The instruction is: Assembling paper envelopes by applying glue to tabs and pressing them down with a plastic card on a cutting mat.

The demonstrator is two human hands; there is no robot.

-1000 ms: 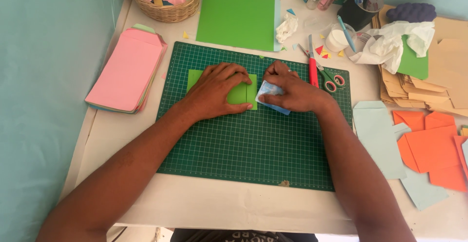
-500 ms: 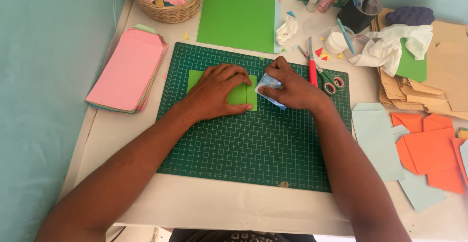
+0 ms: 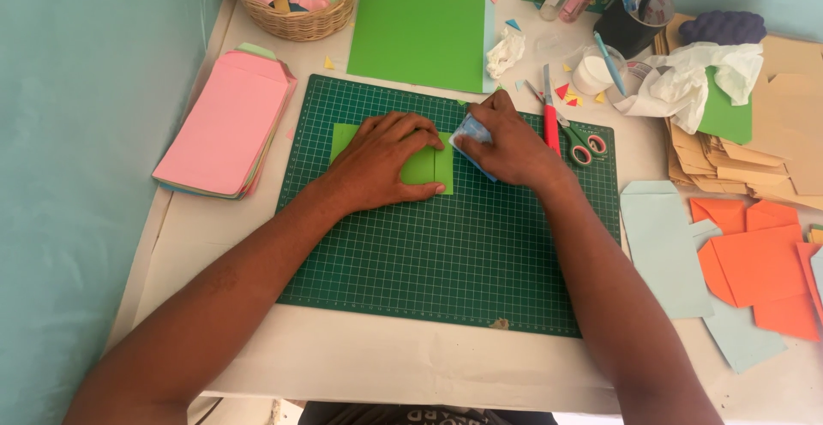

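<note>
We see the left hand (image 3: 386, 161) lying flat on a folded green paper piece (image 3: 429, 168), mid gridded cutting mat (image 3: 446, 254); the right hand (image 3: 507, 144) grips a pale blue card (image 3: 470, 136) at its right edge.

A paper-craft workspace, likely a home hobby corner. A white bench (image 3: 360, 356) set against a pale teal wall (image 3: 77, 134) carries a green gridded cutting mat (image 3: 446, 254), a stack of pink envelopes (image 3: 225, 123), a basket (image 3: 296, 22) of paper scraps, green card (image 3: 418, 31), scissors (image 3: 576, 138), a craft knife (image 3: 549, 121), brown envelopes (image 3: 729, 168) and orange cut-outs (image 3: 759, 266).
</note>
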